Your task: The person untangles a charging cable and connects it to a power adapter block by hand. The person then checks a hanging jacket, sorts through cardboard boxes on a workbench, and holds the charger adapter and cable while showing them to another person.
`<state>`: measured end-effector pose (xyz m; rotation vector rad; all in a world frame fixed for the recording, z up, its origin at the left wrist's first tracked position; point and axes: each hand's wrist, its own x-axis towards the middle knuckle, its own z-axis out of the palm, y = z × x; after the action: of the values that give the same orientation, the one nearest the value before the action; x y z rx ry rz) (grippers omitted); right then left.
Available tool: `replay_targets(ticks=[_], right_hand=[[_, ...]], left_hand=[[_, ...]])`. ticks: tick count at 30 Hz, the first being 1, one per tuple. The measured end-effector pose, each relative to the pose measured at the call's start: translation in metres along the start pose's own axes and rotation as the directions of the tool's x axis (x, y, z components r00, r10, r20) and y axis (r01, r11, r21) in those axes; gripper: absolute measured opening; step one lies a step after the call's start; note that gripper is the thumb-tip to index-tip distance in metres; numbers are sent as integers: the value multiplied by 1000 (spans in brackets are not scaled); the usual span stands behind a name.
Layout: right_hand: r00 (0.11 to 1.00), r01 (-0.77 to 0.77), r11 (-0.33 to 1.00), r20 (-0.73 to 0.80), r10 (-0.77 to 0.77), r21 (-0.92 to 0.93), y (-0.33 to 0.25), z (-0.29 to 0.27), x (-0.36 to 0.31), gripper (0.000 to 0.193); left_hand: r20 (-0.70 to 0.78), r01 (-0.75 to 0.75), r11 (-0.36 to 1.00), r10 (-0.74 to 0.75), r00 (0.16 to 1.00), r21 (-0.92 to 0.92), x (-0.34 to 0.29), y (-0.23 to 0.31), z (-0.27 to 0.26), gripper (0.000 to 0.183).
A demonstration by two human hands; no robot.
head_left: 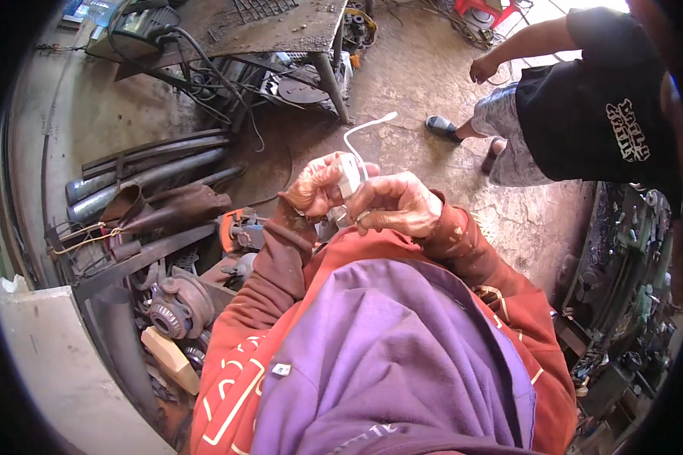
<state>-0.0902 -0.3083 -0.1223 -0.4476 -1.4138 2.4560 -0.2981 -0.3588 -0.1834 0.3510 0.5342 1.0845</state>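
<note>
Close in front of my body, both hands meet around a small white block-shaped device (349, 176), whose exact kind I cannot make out. My left hand (317, 184) grips it between thumb and fingers. A thin white cable (349, 142) rises from beside the device and bends to the right, with its pale end in the air. My right hand (404, 203) is closed, its fingertips pinched at the device's right side where the cable runs down. The fingers hide the cable's lower part.
A metal workbench (281, 34) stands at the far left with hoses and scrap below. Pipes (148, 182), a rusty gear part (178, 307) and an orange tool (231, 229) lie at left. Another person (584, 114) stands at right beside cluttered machinery (622, 280).
</note>
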Motion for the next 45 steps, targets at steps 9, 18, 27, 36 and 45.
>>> replay_targets(ticks=[9,18,27,36,45], right_hand=[[954,-275,873,-6,298,-402,25,-50,-29,12],[942,-328,925,3,335,-190,57,-102,-59,15],[915,54,994,-403,-11,94,5,-86,-18,23],[820,242,939,-467,-332,-243,-23,-71,43,25],[899,144,988,-424,-110,49,-38,-59,63,24]], left_hand=[[102,-203,978,206,973,-45,24,39,-15,39],[-90,-226,971,232,968,71,30,34,1,31],[-158,-72,924,140,977,377,54,35,26,34],[-91,-65,750,166,982,658,94,72,74,31],[98,-307,661,334,937,685,87,88,60,27]])
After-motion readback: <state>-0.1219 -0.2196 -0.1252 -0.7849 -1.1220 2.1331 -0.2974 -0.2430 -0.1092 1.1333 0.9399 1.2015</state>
